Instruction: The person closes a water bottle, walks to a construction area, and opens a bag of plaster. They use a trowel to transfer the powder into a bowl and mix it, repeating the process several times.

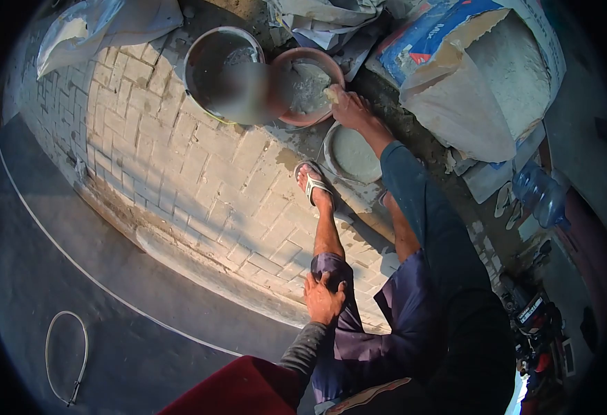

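My right hand point(350, 107) is closed around the yellowish handle of a tool point(332, 94) at the right rim of a reddish-brown basin point(341, 69). Grey wet material point(308, 84) lies in the basin, and the tool's far end cannot be made out. My left hand point(324, 299) rests on my knee, its fingers spread over the dark trousers and holding nothing. Left of the basin stands a dark bucket point(194, 86) with some liquid inside. Just below my right hand is a round bucket point(329, 153) of smooth grey mix.
An opened bag point(466, 104) of grey powder stands at the upper right. A plastic sack point(82, 31) lies at the upper left. Beside the bag is a clear blue bottle point(542, 197). A kerb point(179, 266) borders the paving, with a cable loop point(49, 353) beyond it.
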The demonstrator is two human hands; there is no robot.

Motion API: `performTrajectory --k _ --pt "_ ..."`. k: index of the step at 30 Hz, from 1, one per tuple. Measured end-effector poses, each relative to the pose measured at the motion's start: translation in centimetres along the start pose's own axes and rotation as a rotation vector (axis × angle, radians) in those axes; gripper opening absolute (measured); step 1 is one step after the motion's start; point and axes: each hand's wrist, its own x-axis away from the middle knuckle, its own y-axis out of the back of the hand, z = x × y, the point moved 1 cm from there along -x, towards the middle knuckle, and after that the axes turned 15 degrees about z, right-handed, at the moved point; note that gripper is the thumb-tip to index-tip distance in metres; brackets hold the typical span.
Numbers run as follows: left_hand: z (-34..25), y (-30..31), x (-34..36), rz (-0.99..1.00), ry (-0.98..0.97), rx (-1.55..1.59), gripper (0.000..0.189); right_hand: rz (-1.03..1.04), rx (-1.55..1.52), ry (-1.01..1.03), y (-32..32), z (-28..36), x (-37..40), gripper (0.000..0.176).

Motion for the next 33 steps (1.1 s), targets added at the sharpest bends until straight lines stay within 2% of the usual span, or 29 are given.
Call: performTrajectory --k 2,4,7,9,10,11,13,14,15,17,18,19,21,22,23,25,26,27,29,33 --pt "0.1 0.0 0.1 0.004 0.008 0.02 0.057 -0.113 -0.067 -0.013 -0.6 -0.8 -1.8 0.04" --pt "-0.2 0.4 0.3 0.017 0.006 0.049 0.053 -0.085 -0.103 0.045 -4.0 -2.6 -3.8 0.04" --pt "0.2 0.1 0.2 -0.066 -0.037 0.042 0.048 0.049 -0.075 0.107 -3.6 -4.0 -5.4 0.04" --pt "0.4 0.3 0.2 -0.052 -0.031 0.071 0.046 -0.046 -0.556 0.16 -2.9 -4.0 -4.5 0.039" --pt "0.2 0.2 0.2 -0.04 -0.031 0.094 0.044 -0.213 -0.35 0.261 -4.9 -5.1 -5.6 0.033" --pt "0.0 0.2 0.2 -0.037 -0.032 0.104 0.044 -0.207 -0.341 0.262 -3.3 -3.8 -4.7 0.033" --pt "0.0 0.6 0.4 -0.09 -0.063 0.099 0.039 0.281 -0.486 -0.093 -1.2 -2.3 -3.6 0.028" --pt "0.3 0.7 0.4 -0.093 -0.058 0.104 0.039 0.002 -0.563 0.146 -1.8 -1.9 -3.4 0.025" --pt "0.4 0.8 0.4 -0.073 -0.052 0.114 0.04 0.01 -0.558 0.152 -2.0 -1.2 -3.4 0.025" --pt "0.2 0.7 0.3 -0.05 -0.057 0.127 0.042 0.263 -0.449 -0.119 -2.2 -0.5 -3.2 0.026" --pt "0.1 0.9 0.3 -0.036 -0.051 0.136 0.042 0.308 -0.414 -0.201 -1.9 -0.6 -3.7 0.03" --pt "0.2 1.1 0.3 -0.026 -0.039 0.147 0.042 0.307 -0.415 -0.2 -2.2 -0.7 -3.9 0.03" --pt "0.6 1.2 0.2 -0.038 -0.035 0.139 0.042 -0.091 -0.458 0.119 -4.4 -2.6 -5.6 0.027" --pt "0.5 1.1 0.2 -0.042 -0.037 0.132 0.043 -0.004 -0.36 -0.029 -3.6 -0.7 -3.7 0.032" --pt "0.5 1.0 0.2 -0.037 -0.041 0.13 0.043 -0.007 -0.359 -0.035 -3.2 0.0 -3.2 0.032" --pt "0.6 1.4 0.1 -0.02 -0.035 0.134 0.043 0.129 -0.172 0.017 -3.0 -0.1 -3.2 0.032" --pt "0.6 1.5 0.1 -0.022 -0.036 0.131 0.043 0.099 -0.186 0.113 -2.5 0.4 -2.1 0.035" --pt "0.6 1.6 0.0 -0.014 -0.032 0.133 0.043 0.097 -0.189 0.114 -2.2 0.9 -0.7 0.035" --pt "0.6 1.5 0.0 -0.006 -0.034 0.132 0.044 -0.138 -0.106 0.177 -1.5 1.5 2.6 0.035" --pt "0.5 1.7 -0.3 0.011 -0.022 0.097 0.046 -0.312 -0.016 0.258 -0.4 0.9 7.5 0.036"
